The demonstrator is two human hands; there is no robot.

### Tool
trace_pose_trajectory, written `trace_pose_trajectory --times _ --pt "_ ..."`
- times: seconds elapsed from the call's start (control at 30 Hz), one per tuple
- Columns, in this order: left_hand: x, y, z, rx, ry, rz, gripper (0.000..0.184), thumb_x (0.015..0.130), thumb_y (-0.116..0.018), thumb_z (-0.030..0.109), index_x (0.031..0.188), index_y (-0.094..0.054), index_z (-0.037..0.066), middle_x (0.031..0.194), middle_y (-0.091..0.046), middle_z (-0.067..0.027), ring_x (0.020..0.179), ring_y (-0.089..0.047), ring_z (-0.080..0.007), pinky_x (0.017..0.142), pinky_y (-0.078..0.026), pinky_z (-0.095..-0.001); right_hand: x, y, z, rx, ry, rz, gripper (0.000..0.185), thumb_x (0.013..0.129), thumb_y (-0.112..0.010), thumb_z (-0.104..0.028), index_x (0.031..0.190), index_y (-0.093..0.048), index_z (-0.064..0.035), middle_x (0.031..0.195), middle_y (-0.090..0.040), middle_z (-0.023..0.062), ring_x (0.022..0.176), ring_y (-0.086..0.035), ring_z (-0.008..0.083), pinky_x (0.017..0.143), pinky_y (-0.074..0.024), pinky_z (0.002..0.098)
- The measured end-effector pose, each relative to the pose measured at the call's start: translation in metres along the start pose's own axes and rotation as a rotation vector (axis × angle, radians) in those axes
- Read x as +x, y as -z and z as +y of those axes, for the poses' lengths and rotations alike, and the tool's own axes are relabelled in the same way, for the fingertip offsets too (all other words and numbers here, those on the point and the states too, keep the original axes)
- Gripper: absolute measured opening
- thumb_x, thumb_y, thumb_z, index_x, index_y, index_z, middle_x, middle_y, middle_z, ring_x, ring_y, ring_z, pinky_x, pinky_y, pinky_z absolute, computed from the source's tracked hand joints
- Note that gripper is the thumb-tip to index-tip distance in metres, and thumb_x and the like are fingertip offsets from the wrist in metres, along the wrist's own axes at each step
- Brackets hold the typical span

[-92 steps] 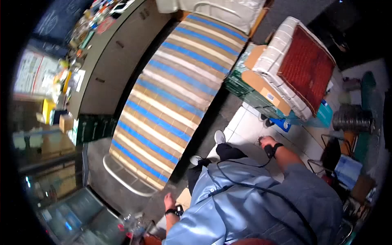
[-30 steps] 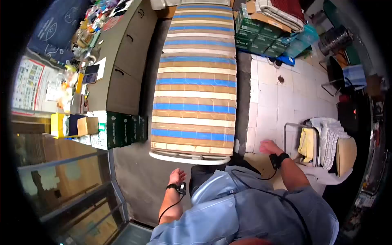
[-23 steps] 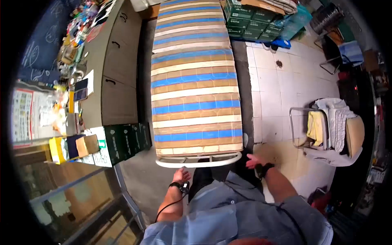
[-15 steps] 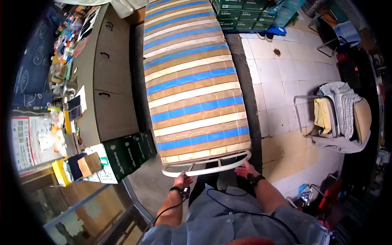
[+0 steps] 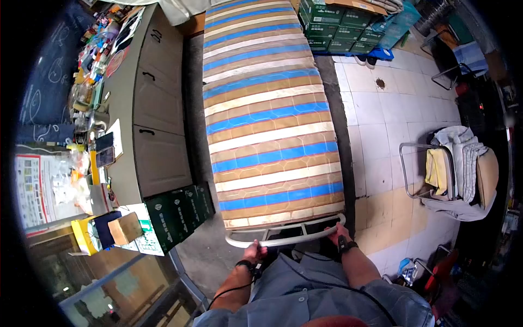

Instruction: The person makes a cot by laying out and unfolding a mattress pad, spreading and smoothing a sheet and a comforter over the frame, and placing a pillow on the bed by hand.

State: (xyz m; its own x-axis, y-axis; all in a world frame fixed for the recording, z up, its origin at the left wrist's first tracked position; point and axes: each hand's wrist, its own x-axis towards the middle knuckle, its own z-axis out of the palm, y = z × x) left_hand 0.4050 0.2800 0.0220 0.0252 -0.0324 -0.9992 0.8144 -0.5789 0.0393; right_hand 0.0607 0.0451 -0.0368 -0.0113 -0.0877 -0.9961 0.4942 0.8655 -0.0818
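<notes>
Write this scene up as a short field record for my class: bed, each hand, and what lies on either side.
Bed: blue, brown and cream striped mattress, white metal end rail
Left hand: at the rail, grip unclear
Right hand: near the rail's right end, grip unclear
Left side: cabinet
Right side: tiled floor, stacked green cartons farther off

Bed (image 5: 272, 120) flanked left by cabinet (image 5: 158, 92); phone (image 5: 105, 156) laid on cabinet top. Boxes (image 5: 340, 24) stacked right of bed's far half; chair (image 5: 486, 177) placed right, nearer.
</notes>
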Motion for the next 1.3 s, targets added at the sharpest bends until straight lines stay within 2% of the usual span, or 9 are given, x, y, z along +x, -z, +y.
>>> trace_pose_trajectory --times 0.37,0.53,0.63,0.7,0.83,1.07,1.13,1.2,1.3 --pt "0.041 0.023 -0.007 -0.008 0.013 -0.143 0.042 0.099 -0.039 0.042 0.090 -0.048 0.003 0.074 -0.060 -0.0146 0.056 -0.058 -0.0220 0.065 -0.057 -0.0411 0.022 0.013 -0.009 -0.072 -0.054 -0.017 0.053 0.094 -0.053 -0.030 0.132 -0.027 -0.0021 0.111 -0.051 0.0236 0.089 -0.057 0.0406 0.081 -0.0503 0.0580" --pt "0.065 0.034 -0.010 -0.229 0.125 0.004 0.041 0.096 -0.041 0.042 0.095 -0.047 0.002 0.087 -0.055 -0.0204 0.070 -0.058 -0.0383 0.070 -0.052 -0.0565 0.067 0.070 -0.053 -0.662 -0.122 -0.325 0.044 0.093 -0.047 -0.050 0.095 -0.057 -0.0075 0.074 -0.060 0.0103 0.065 -0.058 0.0250 0.058 -0.0487 0.0404" --pt "0.060 0.045 0.003 0.101 0.223 -0.201 0.061 0.091 -0.035 0.058 0.108 -0.047 0.000 0.100 -0.056 -0.0190 0.084 -0.058 -0.0361 0.079 -0.048 -0.0553 -0.015 0.077 -0.083 -1.202 0.424 -0.177 0.052 0.092 -0.050 -0.048 0.088 -0.064 0.0016 0.066 -0.063 0.0151 0.063 -0.062 0.0260 0.057 -0.0502 0.0359" --pt "0.041 0.038 0.010 -0.083 0.322 -0.030 0.067 0.090 -0.037 0.061 0.116 -0.047 0.000 0.106 -0.058 -0.0170 0.097 -0.057 -0.0334 0.085 -0.047 -0.0535 -0.095 0.093 -0.076 -0.558 0.221 -0.008 0.041 0.093 -0.050 -0.041 0.099 -0.059 -0.0023 0.083 -0.066 0.0159 0.072 -0.065 0.0237 0.056 -0.0512 0.0348" --pt "-0.020 0.012 0.021 0.375 0.212 -0.077 0.060 0.092 -0.038 0.055 0.125 -0.045 0.006 0.117 -0.058 -0.0117 0.101 -0.058 -0.0300 0.088 -0.047 -0.0520 -0.089 0.189 -0.066 -0.613 0.347 -0.073 0.039 0.093 -0.053 -0.037 0.087 -0.062 0.0010 0.077 -0.067 0.0156 0.066 -0.065 0.0257 0.059 -0.0539 0.0375" --pt "-0.041 -0.050 0.043 0.440 -0.165 -0.162 0.032 0.093 -0.049 0.033 0.100 -0.054 0.002 0.072 -0.058 -0.0092 0.062 -0.056 -0.0221 0.057 -0.048 -0.0358 -0.024 0.386 -0.012 -1.250 0.631 -0.024 0.037 0.093 -0.053 -0.032 0.083 -0.063 0.0028 0.077 -0.068 0.0148 0.063 -0.066 0.0246 0.059 -0.0552 0.0391" --pt "0.014 -0.042 0.058 0.393 -0.201 -0.586 0.030 0.092 -0.051 0.030 0.078 -0.053 0.004 0.066 -0.051 -0.0063 0.058 -0.052 -0.0193 0.050 -0.043 -0.0308 -0.047 0.408 -0.004 -1.099 0.588 -0.052 0.035 0.092 -0.055 -0.030 0.083 -0.063 0.0023 0.078 -0.068 0.0148 0.065 -0.066 0.0246 0.060 -0.0555 0.0395" --pt "-0.113 -0.163 0.034 0.605 -0.525 -0.189 0.030 0.094 -0.049 0.030 0.075 -0.052 0.006 0.062 -0.048 -0.0042 0.057 -0.051 -0.0177 0.055 -0.046 -0.0316 -0.068 0.433 0.005 -0.633 0.273 0.033 0.032 0.091 -0.057 -0.029 0.082 -0.063 0.0015 0.078 -0.067 0.0151 0.068 -0.067 0.0248 0.062 -0.0558 0.0398" --pt "-0.213 -0.292 0.003 0.745 -0.722 -0.492 0.028 0.097 -0.049 0.026 0.081 -0.056 0.005 0.071 -0.055 -0.0053 0.065 -0.056 -0.0154 0.065 -0.048 -0.0303 -0.106 0.473 0.011 -0.122 0.286 -0.150 0.035 0.091 -0.057 -0.031 0.081 -0.062 0.0021 0.075 -0.064 0.0149 0.068 -0.063 0.0262 0.058 -0.0503 0.0427"
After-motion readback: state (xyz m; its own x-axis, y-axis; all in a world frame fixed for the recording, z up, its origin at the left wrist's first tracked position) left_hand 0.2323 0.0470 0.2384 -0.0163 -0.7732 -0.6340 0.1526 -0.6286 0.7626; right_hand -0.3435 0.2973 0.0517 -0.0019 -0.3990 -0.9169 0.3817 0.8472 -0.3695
